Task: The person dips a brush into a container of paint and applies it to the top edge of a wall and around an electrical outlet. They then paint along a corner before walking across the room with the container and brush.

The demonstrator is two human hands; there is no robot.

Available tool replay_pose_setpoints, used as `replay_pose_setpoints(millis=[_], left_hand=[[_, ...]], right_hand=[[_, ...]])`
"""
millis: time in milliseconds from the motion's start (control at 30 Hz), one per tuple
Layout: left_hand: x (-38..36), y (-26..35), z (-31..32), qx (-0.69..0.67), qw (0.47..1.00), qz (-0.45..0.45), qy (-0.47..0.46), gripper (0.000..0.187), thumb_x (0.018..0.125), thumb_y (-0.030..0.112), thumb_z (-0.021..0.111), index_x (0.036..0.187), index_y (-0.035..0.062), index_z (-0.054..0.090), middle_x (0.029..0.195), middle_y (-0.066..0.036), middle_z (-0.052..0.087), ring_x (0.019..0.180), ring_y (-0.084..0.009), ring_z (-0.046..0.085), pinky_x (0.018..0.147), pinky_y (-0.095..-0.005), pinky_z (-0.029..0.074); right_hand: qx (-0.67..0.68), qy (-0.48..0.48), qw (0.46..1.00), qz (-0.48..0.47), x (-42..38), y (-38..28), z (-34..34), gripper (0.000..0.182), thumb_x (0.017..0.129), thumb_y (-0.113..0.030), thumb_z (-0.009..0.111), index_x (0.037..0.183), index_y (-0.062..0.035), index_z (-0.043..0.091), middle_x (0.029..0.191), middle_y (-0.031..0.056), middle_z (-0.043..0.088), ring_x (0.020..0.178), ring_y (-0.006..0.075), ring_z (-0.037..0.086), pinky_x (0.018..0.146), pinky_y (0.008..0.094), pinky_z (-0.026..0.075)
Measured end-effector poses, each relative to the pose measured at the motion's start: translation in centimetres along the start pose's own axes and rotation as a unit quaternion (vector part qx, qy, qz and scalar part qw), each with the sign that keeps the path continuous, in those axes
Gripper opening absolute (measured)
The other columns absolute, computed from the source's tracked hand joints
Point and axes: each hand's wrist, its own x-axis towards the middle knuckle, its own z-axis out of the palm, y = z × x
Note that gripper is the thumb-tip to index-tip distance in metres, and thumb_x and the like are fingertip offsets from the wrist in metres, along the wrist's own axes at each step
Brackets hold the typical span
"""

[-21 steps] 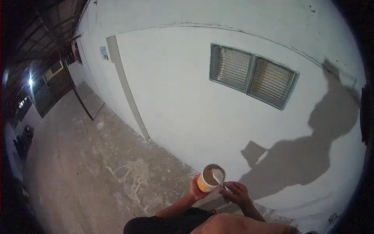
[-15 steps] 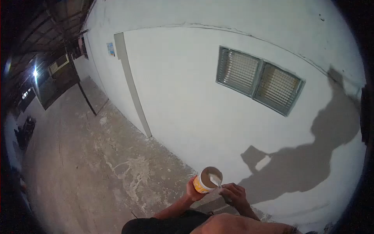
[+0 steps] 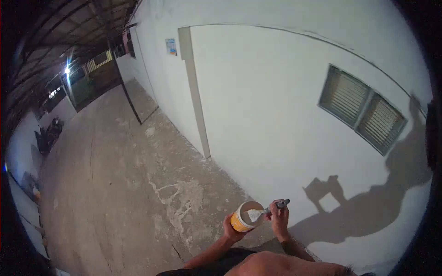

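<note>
A round tub with a yellow band and pale rim, held low beside a smooth white wall, a tool dipping into it.
The left hand [image 3: 234, 232] curls around the side of the tub [image 3: 238, 223], which tilts over the floor; the right hand [image 3: 279, 221] grips the dark grey handle of the tool [image 3: 254, 215], its whitish head inside the rim. The wall [image 3: 258, 115] is matte, with a 2-panel slatted window [image 3: 361, 108] and a raised grey strip [image 3: 195, 101]. A thin dark post [image 3: 126, 92] stands farther off, a dark heap [image 3: 49, 134] at far left. Rough, pale-stained concrete floor [image 3: 115, 179] stretches ahead and left — the wall's bottom edge bounds it on the right, close to the tub.
</note>
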Motion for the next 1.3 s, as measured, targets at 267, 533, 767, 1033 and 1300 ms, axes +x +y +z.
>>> replay_pose_setpoints(millis=[267,533,767,1033,1300], left_hand=[[-0.3,6.4,-8.3,-0.291,0.952,-0.039,0.089,0.071,0.094,0.051,0.033,0.150,0.0111,0.048,0.152,-0.016,0.048,0.139,-0.0405,0.048,0.115,-0.0614,0.037],[2.8,10.4,-14.5,-0.322,0.942,0.008,0.095,0.075,0.094,0.055,0.037,0.155,0.0115,0.038,0.156,-0.017,0.042,0.140,-0.0400,0.046,0.113,-0.0618,0.040],[10.0,17.0,-18.0,-0.259,0.957,0.058,0.117,0.073,0.094,0.052,0.042,0.153,0.0102,0.040,0.153,-0.015,0.046,0.138,-0.0381,0.047,0.113,-0.0600,0.040],[19.5,22.9,-22.6,-0.276,0.960,0.004,0.047,0.076,0.094,0.058,0.036,0.152,0.0102,0.043,0.152,-0.017,0.046,0.136,-0.0416,0.047,0.109,-0.0605,0.041],[25.9,22.9,-22.5,-0.226,0.973,-0.038,-0.005,0.078,0.089,0.065,0.040,0.149,0.0160,0.049,0.149,-0.010,0.053,0.133,-0.0369,0.052,0.106,-0.0605,0.042]], right_hand=[[0.059,-0.048,0.992,0.097,4.7,6.4,10.4,0.033,0.099,-0.038,0.068,0.101,-0.0066,0.056,0.069,0.0050,0.062,0.056,0.0146,0.063,0.050,0.0307,0.049],[0.072,-0.117,0.978,0.154,10.8,10.0,17.2,0.025,0.101,-0.031,0.065,0.104,-0.0088,0.055,0.075,0.0015,0.061,0.057,0.0140,0.065,0.048,0.0279,0.050],[0.051,-0.162,0.981,0.091,19.0,9.2,21.9,0.036,0.101,-0.040,0.065,0.108,-0.0060,0.058,0.079,0.0048,0.064,0.070,0.0148,0.065,0.063,0.0332,0.052],[0.034,-0.177,0.984,-0.008,24.4,9.0,24.4,0.018,0.106,-0.021,0.059,0.112,-0.0040,0.056,0.088,0.0059,0.065,0.078,0.0140,0.066,0.064,0.0313,0.052],[-0.317,-0.148,0.882,-0.316,27.8,5.2,22.7,0.025,0.096,-0.012,0.070,0.118,-0.0083,0.059,0.103,0.0136,0.070,0.083,0.0278,0.072,0.071,0.0380,0.057]])
